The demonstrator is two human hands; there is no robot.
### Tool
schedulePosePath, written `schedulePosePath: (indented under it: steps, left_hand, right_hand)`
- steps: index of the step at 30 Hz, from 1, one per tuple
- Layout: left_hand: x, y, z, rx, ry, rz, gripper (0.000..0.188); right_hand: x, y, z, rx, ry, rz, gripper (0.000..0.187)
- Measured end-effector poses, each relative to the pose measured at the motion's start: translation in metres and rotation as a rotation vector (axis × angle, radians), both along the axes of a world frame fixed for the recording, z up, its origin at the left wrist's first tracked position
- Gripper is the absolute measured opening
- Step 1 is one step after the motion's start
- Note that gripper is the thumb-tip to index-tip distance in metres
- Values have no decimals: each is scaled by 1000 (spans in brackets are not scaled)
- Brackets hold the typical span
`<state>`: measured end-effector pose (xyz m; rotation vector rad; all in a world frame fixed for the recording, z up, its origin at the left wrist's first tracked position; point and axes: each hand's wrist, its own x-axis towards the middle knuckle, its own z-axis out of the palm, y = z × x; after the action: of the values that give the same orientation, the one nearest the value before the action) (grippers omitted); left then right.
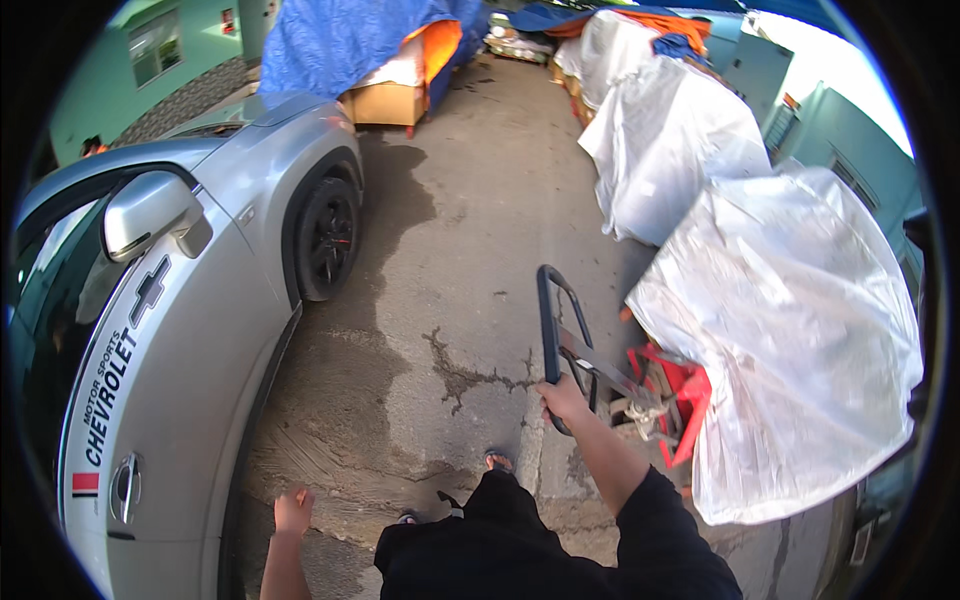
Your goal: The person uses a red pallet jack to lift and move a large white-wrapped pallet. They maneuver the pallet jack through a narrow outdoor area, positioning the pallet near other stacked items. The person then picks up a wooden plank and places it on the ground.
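Observation:
My right hand (565, 398) is closed around the near end of a black loop handle (546, 318). A metal shaft (603, 362) runs from this handle to a red pallet jack (690, 405) on the right. Part of the pallet jack is hidden under a whitish plastic sheet (790, 340). My left hand (293, 511) hangs low on the left with its fingers curled in, and nothing shows in it. It is nearest to the side of a silver car (240, 330).
The car's wheel (328, 240) and wing mirror (150, 212) stick out on the left. More plastic-covered stacks (680, 140) line the right side. A blue tarp (350, 40) drapes over a load at the far left. The concrete ground (480, 220) has cracks and a dark wet patch.

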<state>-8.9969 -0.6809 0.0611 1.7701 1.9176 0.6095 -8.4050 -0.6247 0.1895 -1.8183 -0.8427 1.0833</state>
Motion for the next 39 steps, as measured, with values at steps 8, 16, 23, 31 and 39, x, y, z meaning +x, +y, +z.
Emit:
schedulePosePath:
  steps: [8, 16, 23, 31, 39]
  left_hand:
    - [172, 35, 207, 349, 236, -863, 53]
    - [301, -128, 239, 354, 923, -1193, 59]
    - [268, -320, 215, 262, 793, -1305, 26]
    - [219, -524, 163, 215, 695, -1115, 25]
    - [165, -702, 128, 74, 692, -1011, 26]
  right_hand:
    - [-123, -203, 34, -167, -194, 204, 27]
    - [-119, -441, 44, -312, -423, 459, 36]
    - [-104, -635, 55, -310, -581, 604, 38]
    - [-112, -797, 33, -392, -709, 720, 42]
    - [-144, -940, 0, -399, -787, 782, 44]
